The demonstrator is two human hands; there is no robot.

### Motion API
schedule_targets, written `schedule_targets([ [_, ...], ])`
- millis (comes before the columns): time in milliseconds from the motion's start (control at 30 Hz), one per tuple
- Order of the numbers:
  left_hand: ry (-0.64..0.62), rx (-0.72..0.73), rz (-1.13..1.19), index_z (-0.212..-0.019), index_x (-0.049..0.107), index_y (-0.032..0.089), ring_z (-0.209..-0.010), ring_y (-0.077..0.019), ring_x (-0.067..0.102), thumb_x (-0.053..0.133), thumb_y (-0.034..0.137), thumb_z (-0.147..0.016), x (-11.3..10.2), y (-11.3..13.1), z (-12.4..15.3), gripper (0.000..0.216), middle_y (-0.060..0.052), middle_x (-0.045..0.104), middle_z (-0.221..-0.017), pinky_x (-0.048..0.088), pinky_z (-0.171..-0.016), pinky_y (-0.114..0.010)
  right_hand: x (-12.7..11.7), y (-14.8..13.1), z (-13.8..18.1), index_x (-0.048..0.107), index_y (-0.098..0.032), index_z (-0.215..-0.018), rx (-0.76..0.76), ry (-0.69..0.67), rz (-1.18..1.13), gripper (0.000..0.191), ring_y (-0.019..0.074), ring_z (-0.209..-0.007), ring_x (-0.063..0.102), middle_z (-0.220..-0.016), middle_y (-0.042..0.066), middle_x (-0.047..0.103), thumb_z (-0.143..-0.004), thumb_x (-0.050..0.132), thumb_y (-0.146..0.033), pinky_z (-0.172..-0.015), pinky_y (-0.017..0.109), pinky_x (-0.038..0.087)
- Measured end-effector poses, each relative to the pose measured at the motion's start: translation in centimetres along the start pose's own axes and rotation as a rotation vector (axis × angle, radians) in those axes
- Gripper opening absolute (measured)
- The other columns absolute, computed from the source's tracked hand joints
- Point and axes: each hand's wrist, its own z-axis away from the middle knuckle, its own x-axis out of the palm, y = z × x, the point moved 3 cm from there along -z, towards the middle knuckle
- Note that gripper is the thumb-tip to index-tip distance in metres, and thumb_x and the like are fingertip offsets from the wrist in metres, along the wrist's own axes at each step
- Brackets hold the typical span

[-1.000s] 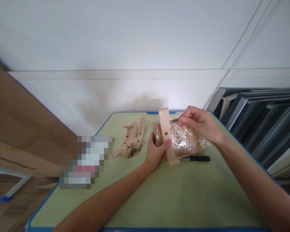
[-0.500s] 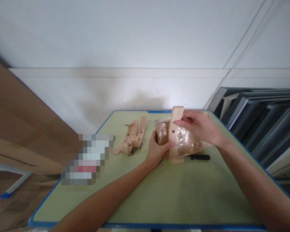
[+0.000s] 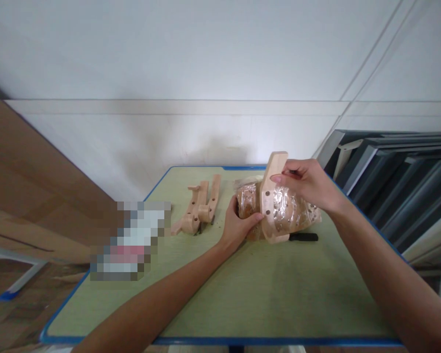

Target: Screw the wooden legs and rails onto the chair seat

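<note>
A pale wooden piece (image 3: 274,198) with dark screw holes stands tilted, its top leaning right. My right hand (image 3: 306,182) pinches it near its upper end. My left hand (image 3: 238,223) is closed at its lower left, thumb tip on its edge; the other fingers are partly hidden behind. A bag of wooden parts wrapped in clear plastic (image 3: 294,213) lies right behind the piece and shows on both sides of it. The black handle of a tool (image 3: 304,237), partly covered, rests beside the piece's foot.
Several wooden parts (image 3: 196,211) with holes lie left of my hands on the green, blue-edged table (image 3: 272,304). A blurred-out flat item (image 3: 132,245) is at the left edge. Dark panels (image 3: 404,181) lean at the right; a cardboard sheet (image 3: 47,181) stands left.
The wooden piece has turned, its top leaning further right and its face with the holes showing more. My right hand has risen slightly with it; my left thumb has slipped to its edge.
</note>
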Motion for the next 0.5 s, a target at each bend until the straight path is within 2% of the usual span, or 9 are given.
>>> schedule_targets([
  [167,-0.029,0.023,0.014,-0.119,0.044,0.023,-0.108,-0.0262,0.055,0.077,0.034,-0.056,0.0,-0.1,0.0,0.072,-0.008,0.057,-0.115,0.044,-0.090,-0.039,1.0,-0.9,-0.4,0.038,-0.016,-0.056,-0.060,0.034,0.040,0.037,0.0052,-0.052,0.026,-0.055,-0.005,0.028,-0.081,0.055,-0.037,-0.048,0.024,0.021],
  [500,-0.052,-0.065,0.075,-0.110,0.046,0.021,-0.094,-0.0234,0.060,0.077,0.027,-0.057,-0.2,-0.1,-0.1,0.062,-0.006,0.061,-0.103,0.049,-0.083,-0.039,2.0,-1.5,-0.8,0.040,-0.017,-0.057,-0.158,0.062,0.040,0.035,0.0054,-0.050,0.024,-0.054,-0.006,0.025,-0.081,0.057,-0.035,-0.048,0.025,0.020],
])
